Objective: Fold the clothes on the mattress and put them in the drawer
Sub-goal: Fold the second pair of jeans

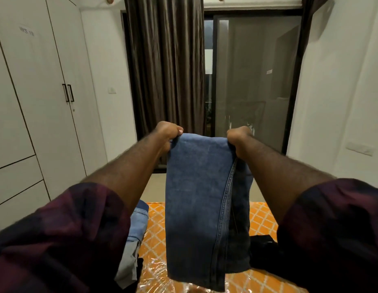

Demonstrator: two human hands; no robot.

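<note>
The jeans (196,197) hang in the air above the mattress (263,216), legs laid together and doubled over, so the fold runs along the top edge between the two fists. The left hand (166,135) is curled tight round the left corner of that fold and the right hand (240,140) grips the right corner, both arms stretched forward. By my reading this is the squaring-up step before the next fold. To do it well, the two grips should stay level and pull the top edge taut so the cloth drops plumb. The right side looks less tidy, with a seamed inner layer showing darker and hanging a little off the front panel, so that edge wants a small shake or a tug to bring the layers flush. Then lower the jeans flat onto the bare orange stretch of the mattress (its plastic wrap may be slippery, so lay rather than drop) and bring the hem up to the fold. Keep clear of the pale denim pile (139,220) at the left and the black garment (262,243) at the right. The drawers (16,174), low in the wardrobe (35,102) on the left, appear closed.
</note>
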